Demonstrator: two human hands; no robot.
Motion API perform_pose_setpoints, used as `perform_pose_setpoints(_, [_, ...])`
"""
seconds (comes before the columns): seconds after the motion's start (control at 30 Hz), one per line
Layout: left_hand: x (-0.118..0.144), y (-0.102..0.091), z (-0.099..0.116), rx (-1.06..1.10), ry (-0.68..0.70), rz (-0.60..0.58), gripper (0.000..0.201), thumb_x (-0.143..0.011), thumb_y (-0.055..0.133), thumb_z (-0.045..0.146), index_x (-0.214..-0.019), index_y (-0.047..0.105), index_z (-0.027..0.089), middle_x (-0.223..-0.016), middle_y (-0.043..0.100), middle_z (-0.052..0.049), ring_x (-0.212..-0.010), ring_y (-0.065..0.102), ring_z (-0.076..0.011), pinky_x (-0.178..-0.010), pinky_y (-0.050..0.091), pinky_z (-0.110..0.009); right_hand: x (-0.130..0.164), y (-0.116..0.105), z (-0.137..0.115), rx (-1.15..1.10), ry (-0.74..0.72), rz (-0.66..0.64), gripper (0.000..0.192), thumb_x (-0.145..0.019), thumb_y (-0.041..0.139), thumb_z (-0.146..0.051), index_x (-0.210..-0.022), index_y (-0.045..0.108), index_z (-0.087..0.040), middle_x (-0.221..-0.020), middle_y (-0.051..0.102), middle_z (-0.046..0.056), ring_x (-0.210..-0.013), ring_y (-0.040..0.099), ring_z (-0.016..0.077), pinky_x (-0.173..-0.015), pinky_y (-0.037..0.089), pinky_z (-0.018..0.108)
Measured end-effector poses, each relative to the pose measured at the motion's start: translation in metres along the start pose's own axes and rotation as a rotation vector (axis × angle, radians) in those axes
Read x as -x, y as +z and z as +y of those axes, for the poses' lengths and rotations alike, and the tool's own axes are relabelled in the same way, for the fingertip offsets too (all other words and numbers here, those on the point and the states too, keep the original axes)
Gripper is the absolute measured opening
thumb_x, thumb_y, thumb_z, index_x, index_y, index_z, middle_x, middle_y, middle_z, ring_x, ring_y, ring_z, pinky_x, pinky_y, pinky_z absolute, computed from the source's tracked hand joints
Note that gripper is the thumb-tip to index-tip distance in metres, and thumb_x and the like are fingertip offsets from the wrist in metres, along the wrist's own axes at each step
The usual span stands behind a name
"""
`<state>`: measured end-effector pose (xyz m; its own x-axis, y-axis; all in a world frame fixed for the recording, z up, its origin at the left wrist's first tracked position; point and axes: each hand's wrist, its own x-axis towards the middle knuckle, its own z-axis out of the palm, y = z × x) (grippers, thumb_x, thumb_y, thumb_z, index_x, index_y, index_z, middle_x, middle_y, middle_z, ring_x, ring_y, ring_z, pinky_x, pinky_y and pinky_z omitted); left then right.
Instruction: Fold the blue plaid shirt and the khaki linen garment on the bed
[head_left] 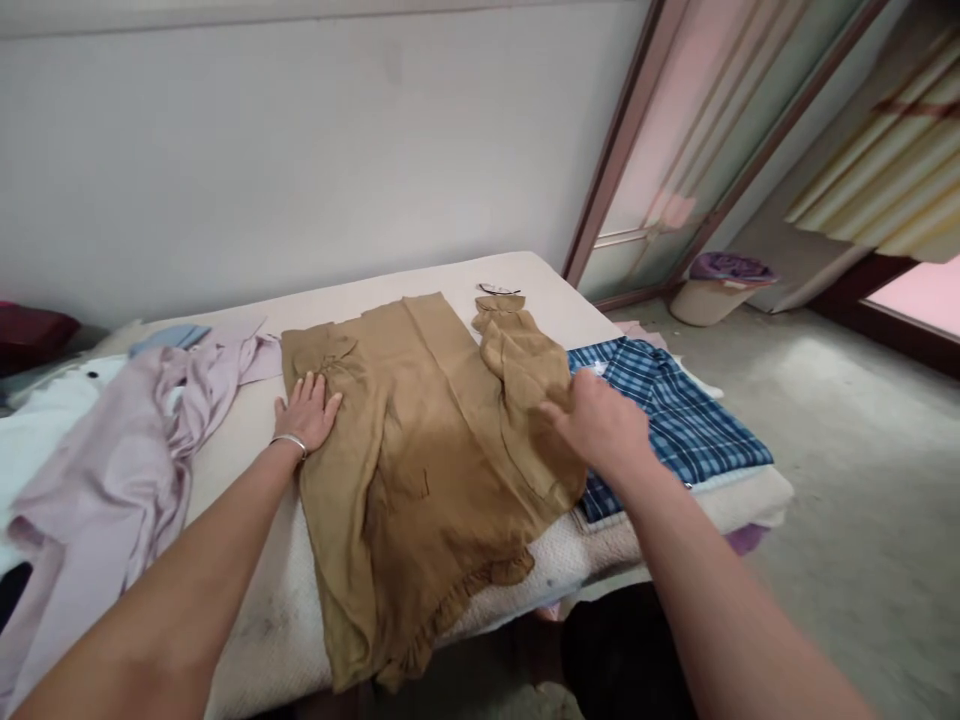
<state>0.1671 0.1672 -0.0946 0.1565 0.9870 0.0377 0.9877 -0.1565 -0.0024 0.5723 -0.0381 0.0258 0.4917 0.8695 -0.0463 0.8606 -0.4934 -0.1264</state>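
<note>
Forearms [720,570], bare, two | left hand [307,408]: spread flat on brown garment [442,420], gripping nothing | brown garment: between hands | right hand [606,422]: partly curled at garment's edge, grip unclear | plaid cloth [694,415]: beside right hand

The light is soft. Far right of the brown garment [442,430], pale glare lies on the floor [847,500]; at the garment's right edge, the right hand [606,425] looks slightly blurred.
</note>
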Motion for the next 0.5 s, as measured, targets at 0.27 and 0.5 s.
perform_pose_setpoints(0.27, [0.0,0.003,-0.004,-0.001,-0.012,-0.011,0.077,-0.099,0.012,0.059,-0.159,0.024,0.013,-0.167,0.013,-0.014,-0.152,0.017,-0.0331,-0.117,0.019,-0.065,-0.049,0.024,0.043,-0.232,0.045,-0.178,0.018,-0.082,0.06,-0.032,-0.089,0.067,-0.017,-0.096,0.07,0.011,-0.095,0.066,0.0261,-0.076,0.044,0.03])
perform_pose_setpoints(0.5, [-0.017,-0.044,0.058,-0.046,-0.007,0.008,0.049,-0.093,0.041,0.04,-0.128,0.063,0.012,-0.15,0.047,-0.022,-0.143,0.033,-0.0439,-0.113,0.017,-0.071,-0.031,0.016,0.009,-0.157,0.009,-0.221,0.036,-0.095,0.047,-0.041,-0.114,0.057,-0.012,-0.109,0.068,0.019,-0.103,0.066,0.0322,-0.078,0.046,0.037])
